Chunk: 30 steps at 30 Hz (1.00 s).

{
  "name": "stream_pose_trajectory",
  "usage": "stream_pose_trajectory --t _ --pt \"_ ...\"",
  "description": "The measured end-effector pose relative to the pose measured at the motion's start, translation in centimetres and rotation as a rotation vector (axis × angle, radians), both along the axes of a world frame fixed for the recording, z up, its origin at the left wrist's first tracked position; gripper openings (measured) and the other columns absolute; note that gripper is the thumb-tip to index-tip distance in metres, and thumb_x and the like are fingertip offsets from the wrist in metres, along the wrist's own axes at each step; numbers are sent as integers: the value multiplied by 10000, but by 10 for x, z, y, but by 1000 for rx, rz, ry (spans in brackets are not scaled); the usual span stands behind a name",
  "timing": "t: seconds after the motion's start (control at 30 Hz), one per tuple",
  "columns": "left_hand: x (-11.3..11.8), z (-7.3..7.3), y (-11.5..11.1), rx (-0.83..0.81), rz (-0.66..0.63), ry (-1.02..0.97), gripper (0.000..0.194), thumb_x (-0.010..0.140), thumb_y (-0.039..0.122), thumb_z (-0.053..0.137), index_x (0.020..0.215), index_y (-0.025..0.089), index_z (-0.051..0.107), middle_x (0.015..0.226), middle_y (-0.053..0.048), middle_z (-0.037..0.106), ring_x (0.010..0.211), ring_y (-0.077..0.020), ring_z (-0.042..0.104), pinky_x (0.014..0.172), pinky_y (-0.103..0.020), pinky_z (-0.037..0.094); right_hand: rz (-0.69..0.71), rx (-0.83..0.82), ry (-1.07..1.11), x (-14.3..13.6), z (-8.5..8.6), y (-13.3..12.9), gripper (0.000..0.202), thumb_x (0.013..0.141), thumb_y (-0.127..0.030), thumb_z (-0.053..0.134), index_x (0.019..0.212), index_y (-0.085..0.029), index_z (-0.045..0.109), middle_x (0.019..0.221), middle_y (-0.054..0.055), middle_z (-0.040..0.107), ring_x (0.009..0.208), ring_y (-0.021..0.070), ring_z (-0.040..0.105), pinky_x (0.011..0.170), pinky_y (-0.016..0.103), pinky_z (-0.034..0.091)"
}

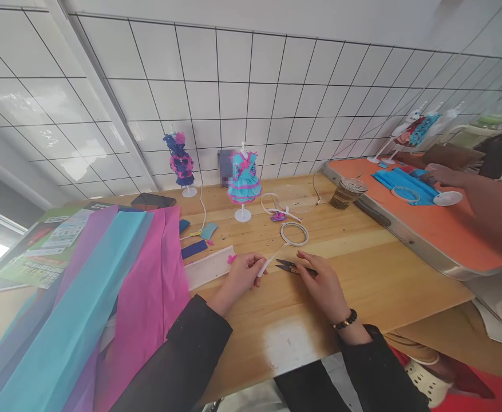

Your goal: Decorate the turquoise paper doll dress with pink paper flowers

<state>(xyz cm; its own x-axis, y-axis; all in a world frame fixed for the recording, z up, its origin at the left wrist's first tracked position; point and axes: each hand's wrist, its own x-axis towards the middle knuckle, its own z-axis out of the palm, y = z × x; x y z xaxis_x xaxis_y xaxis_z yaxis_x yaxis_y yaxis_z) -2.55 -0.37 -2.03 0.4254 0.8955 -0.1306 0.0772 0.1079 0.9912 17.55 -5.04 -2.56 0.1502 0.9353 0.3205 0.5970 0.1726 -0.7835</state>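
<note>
My left hand (247, 273) pinches the end of a narrow white strip of tape (266, 266) between thumb and fingers. The strip runs up to a tape roll (294, 234) lying flat on the wooden table. To its right, my right hand (323, 283) has its fingers around small dark thread snips (288, 266), low at the tabletop, with the blades pointing left toward the strip. Beside my left hand lies a pale strip of paper (210, 268) with a small pink cutout (232, 259) on it.
Pink crepe paper (151, 269) and blue crepe paper (74, 309) cover the left side. Dressed doll stands, a turquoise one (244, 180) and a navy one (181, 163), stand near the tiled wall. A lidded drink cup (347, 193) borders the orange table (405, 223), where another person's arm (486, 197) reaches in.
</note>
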Motion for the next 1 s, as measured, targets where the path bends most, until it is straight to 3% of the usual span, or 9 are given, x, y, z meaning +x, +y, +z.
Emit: stream_pose_trajectory --t 0.1,0.23,0.33,0.47,0.57,0.73,1.0 --pt "1 1 -1 -6 15 7 280 792 386 456 884 143 559 732 -7 571 376 -30 450 299 -145 293 108 17 -383 14 -8 -8 265 842 -284 453 1035 -178 601 1035 111 623 1001 240 534 901 438 419" --pt "1 0 -1 -11 15 9 323 783 388 475 985 146 544 741 -9 557 415 -50 501 297 -146 316 198 11 -586 22 -15 -19 311 871 -185 343 1074 -155 577 1077 124 607 1031 227 529 911 409 422" --pt "1 -2 -1 -22 24 -13 329 739 378 551 961 137 524 691 -6 559 452 -78 537 311 -150 348 161 -15 -580 24 -12 -20 327 869 -177 317 1083 -146 563 1051 130 618 993 227 556 882 401 440" --pt "0 -1 0 -35 25 -60 333 709 327 591 967 137 500 686 -4 567 460 -86 543 323 -158 372 99 -96 -380 18 5 -16 334 894 -283 300 1087 -165 545 1013 112 638 927 211 593 800 364 482" --pt "0 2 -1 -33 -3 -53 325 716 305 582 981 138 497 639 11 557 426 -70 507 317 -149 355 189 -187 -287 9 23 -11 335 886 -356 339 1090 -192 547 1040 91 633 926 203 595 786 336 481" --pt "-2 5 -5 -13 -44 -13 317 734 316 563 1003 162 497 625 21 545 427 -66 500 332 -142 350 318 -277 -441 1 44 1 360 849 -432 419 1073 -198 577 1012 104 642 865 228 606 753 352 466" --pt "-2 6 -8 15 -61 20 318 754 319 537 1037 178 497 659 19 548 430 -56 495 351 -139 338 400 -238 -712 -9 58 12 343 884 -404 371 1025 -204 610 929 84 665 826 205 612 692 292 442"
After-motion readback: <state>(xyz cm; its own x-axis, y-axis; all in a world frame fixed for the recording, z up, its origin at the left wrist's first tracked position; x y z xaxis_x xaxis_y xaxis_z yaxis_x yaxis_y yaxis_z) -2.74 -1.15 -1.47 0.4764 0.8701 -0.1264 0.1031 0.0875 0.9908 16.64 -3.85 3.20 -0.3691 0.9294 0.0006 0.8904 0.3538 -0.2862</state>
